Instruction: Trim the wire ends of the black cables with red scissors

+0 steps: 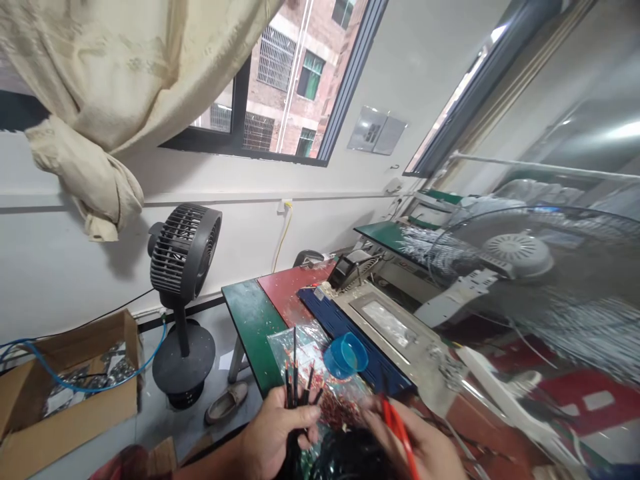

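My left hand (270,430) is closed around several thin black cables (295,377), their ends pointing up and fanned apart. To its right, my right hand (425,443) grips a red-handled tool (399,427) with a dark, blurred tip, so its exact kind does not show. Below and between the hands lies a glossy black bundle (350,457). Small reddish bits (343,408) are heaped on a clear plastic bag (280,343) just beyond my fingers. A translucent blue cup (336,360) stands behind the heap.
A green and red table (247,320) carries a dark blue ridged panel (320,308) and a beige machine (360,293). A black fan (185,253) stands on the floor at left, near an open cardboard box (65,440). A large blurred fan (520,257) is close at right.
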`<action>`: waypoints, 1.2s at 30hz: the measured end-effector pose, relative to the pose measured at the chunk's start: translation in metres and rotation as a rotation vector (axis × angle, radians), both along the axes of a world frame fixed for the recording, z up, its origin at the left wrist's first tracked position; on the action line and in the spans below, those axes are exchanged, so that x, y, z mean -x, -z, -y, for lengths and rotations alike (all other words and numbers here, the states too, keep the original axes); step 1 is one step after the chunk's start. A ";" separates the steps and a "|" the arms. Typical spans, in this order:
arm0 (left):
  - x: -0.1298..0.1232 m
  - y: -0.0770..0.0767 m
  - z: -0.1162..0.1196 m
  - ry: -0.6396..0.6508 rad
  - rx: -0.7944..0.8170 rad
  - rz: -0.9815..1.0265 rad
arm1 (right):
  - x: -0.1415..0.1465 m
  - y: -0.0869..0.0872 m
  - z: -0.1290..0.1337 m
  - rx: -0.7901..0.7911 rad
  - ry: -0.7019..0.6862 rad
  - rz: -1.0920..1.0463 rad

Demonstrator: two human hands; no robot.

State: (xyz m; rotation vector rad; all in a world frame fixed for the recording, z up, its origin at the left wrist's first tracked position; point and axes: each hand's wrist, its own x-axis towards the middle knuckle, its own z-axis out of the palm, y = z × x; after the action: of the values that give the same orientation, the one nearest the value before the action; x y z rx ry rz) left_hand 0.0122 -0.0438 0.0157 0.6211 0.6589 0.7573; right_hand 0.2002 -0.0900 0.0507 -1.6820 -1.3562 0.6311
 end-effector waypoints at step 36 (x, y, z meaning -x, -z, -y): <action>-0.019 0.007 -0.009 0.066 0.015 -0.075 | 0.029 0.037 -0.016 0.089 -0.019 -0.441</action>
State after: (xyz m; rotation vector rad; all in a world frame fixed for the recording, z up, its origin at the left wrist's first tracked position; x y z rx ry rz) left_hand 0.0312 -0.0352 0.0092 0.6573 0.7087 0.6695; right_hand 0.1708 -0.0738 0.0136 -1.4849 -1.0391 1.0182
